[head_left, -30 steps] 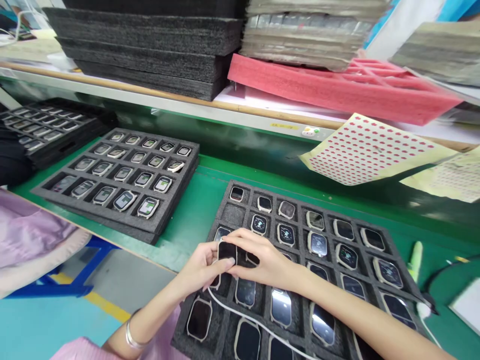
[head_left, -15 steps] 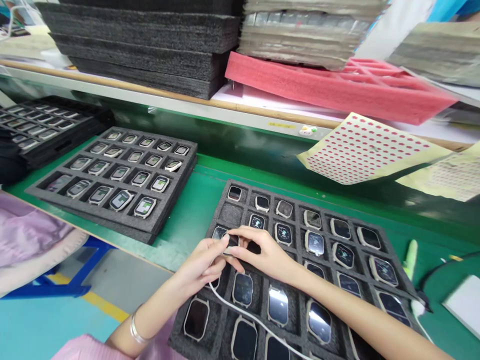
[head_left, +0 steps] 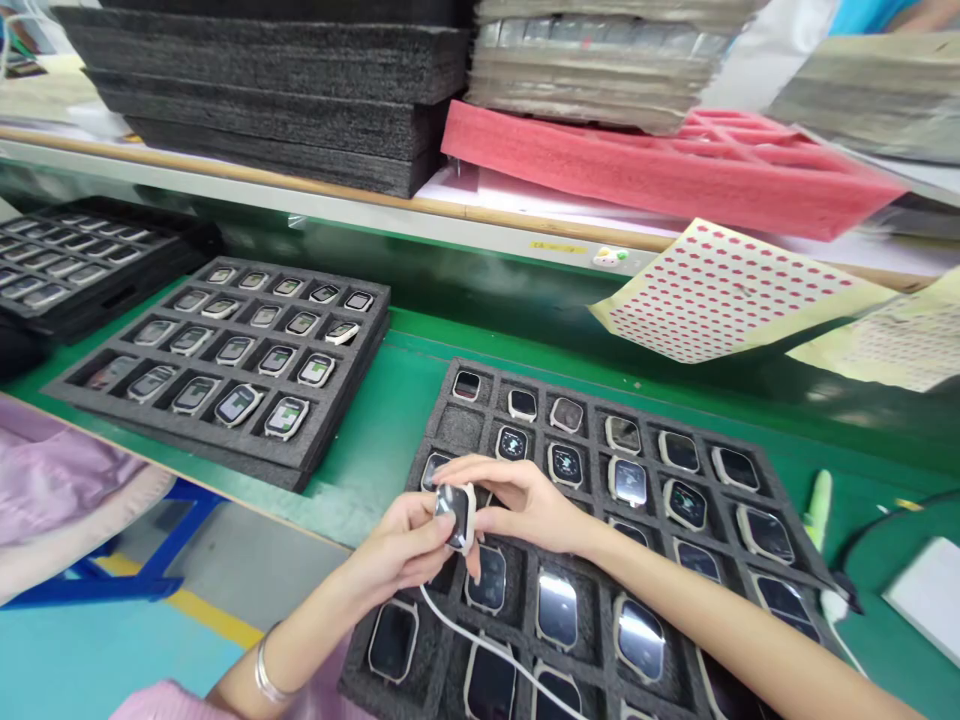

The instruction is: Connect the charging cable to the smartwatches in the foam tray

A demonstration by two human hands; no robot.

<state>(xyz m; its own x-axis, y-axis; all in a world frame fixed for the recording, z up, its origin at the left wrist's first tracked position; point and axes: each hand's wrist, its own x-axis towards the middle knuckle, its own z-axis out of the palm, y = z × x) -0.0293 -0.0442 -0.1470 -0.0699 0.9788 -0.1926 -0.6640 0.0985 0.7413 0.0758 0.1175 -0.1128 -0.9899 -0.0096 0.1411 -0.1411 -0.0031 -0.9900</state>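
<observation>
Now that the watch has come up on edge between the two hands, its dark face swings toward the left hand and its pale rim shows on the right, a clear turn from lying nearly flat a moment ago. The left grip is clamped on it, fingers wrapped around the lower side, while the right hand reaches across with fingers curled over the top and one digit dropping below; whether that grip actually bears on the watch, I can't tell. The long axis stands close to upright in the view, tipped just off true and running back toward the far edge of the desk. It's held above the left edge of the foam tray, partway along, not seated in any cell. A white cable runs from under the left hand and down across the lower cells. Farther left sits a second foam tray of watches, and a sheet of red dots curls up near the desk's back edge.
</observation>
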